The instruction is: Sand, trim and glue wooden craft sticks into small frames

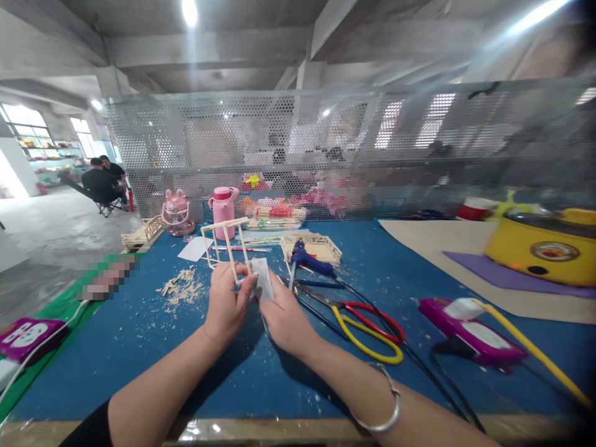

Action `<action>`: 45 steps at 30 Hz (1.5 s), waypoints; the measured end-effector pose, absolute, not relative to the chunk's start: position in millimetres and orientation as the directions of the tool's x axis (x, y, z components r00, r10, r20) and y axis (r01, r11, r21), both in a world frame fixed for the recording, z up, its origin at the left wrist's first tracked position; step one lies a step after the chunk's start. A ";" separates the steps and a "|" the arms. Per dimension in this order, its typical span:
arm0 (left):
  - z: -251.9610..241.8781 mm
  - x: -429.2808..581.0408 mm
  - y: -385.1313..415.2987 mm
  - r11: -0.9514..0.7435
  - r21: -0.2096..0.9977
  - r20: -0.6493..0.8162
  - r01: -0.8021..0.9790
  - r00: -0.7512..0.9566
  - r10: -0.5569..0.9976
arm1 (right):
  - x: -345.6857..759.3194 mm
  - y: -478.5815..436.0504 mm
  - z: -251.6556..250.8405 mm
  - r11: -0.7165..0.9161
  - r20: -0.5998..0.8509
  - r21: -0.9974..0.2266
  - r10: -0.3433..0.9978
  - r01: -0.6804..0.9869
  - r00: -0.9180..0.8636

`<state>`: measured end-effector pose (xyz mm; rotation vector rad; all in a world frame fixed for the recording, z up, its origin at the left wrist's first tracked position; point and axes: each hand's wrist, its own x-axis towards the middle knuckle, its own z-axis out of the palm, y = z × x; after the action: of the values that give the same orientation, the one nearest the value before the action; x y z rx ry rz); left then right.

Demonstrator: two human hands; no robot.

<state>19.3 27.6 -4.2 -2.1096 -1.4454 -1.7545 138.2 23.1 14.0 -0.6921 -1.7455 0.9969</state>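
Note:
My left hand [228,298] is closed on a small box-shaped frame of pale wooden sticks [226,231], held up above the blue table mat. Pinched in my right hand [287,316] is a whitish-grey flat strip [262,278], perhaps sandpaper or cloth; its kind is unclear. The strip is up against the right side of the frame, and the fingertips of both hands almost meet there. Just beyond my right hand lie a blue glue gun [313,259] and scissors with red and yellow handles [367,326].
Wood scraps [179,287] lie left of my hands. Behind stand a pink thermos [224,211], a pink bottle [177,214] and a wooden tray [311,248]. On the right are a purple power strip [472,332] with cables and a yellow electric pot [542,248]. A perforated metal screen [279,136] borders the table.

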 end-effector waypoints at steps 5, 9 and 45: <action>-1.3 21.2 25.5 -0.550 0.575 0.716 0.606 -0.047 0.697 | 138.8 25.6 12.4 0.513 0.479 -0.858 0.804 0.005 -0.352; 1.4 18.1 24.1 -0.566 0.574 0.726 0.592 -0.048 0.686 | 138.6 24.8 11.1 0.520 0.472 -0.853 0.802 0.039 -0.366; 7.3 14.5 23.0 -0.653 0.457 0.764 0.603 0.110 0.636 | 140.8 20.5 13.3 0.560 0.490 -0.823 0.787 0.100 -0.375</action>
<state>14.5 23.0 7.3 -2.3637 -1.3205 -1.6547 140.8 20.5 13.3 -0.7271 -1.8245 0.8883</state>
